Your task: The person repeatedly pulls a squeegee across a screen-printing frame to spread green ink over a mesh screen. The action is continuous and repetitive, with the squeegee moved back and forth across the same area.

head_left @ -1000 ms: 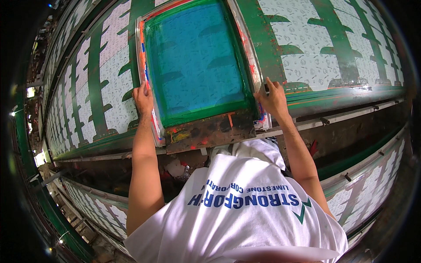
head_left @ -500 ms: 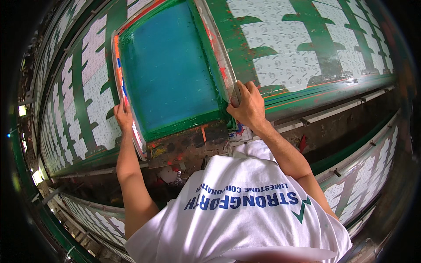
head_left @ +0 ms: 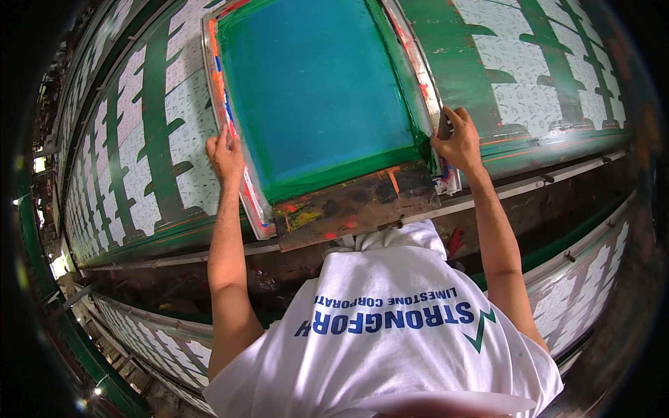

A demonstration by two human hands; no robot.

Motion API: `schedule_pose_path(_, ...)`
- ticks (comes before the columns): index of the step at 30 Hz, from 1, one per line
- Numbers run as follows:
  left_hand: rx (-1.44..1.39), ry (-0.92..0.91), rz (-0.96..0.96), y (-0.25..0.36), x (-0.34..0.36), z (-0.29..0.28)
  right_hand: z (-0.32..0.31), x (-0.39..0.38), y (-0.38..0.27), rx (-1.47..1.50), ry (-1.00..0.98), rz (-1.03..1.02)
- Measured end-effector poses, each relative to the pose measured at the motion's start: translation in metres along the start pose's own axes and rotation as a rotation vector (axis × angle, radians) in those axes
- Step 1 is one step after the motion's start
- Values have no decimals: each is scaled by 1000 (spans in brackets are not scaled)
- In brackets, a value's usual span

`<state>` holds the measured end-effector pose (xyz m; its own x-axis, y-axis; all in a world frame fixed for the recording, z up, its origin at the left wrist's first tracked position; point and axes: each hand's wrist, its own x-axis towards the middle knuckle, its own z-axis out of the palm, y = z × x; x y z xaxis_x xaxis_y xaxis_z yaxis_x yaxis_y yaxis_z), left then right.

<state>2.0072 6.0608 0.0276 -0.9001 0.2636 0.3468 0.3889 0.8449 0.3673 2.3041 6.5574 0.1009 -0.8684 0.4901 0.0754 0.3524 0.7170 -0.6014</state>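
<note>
Before me is a screen printing frame (head_left: 313,90) with a blue mesh, a green border and pale rails smeared with red, orange and blue paint. My left hand (head_left: 226,155) grips its left rail, fingers curled over the edge. On the opposite rail, near the lower right corner, my right hand (head_left: 456,138) is closed around the edge. A dark, paint-stained board (head_left: 348,212) is attached along the frame's near side. Beneath the frame runs a long green table (head_left: 446,66); the part under the frame is hidden.
White printed fabric pieces (head_left: 529,108) lie in rows on the table, left and right of the frame. A metal rail (head_left: 509,189) follows the table's near edge. Behind me, across a dark gap, stands another table with white pieces (head_left: 575,285).
The screen frame has shifted to the right along the table, with both hands moving along on its rails. It now covers pieces that showed on its right, and more show on its left.
</note>
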Motion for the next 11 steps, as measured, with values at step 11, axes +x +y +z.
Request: schedule_pose_path(11,-12,67,106,93,-25,29,-39,-15,100,153,-116,106)
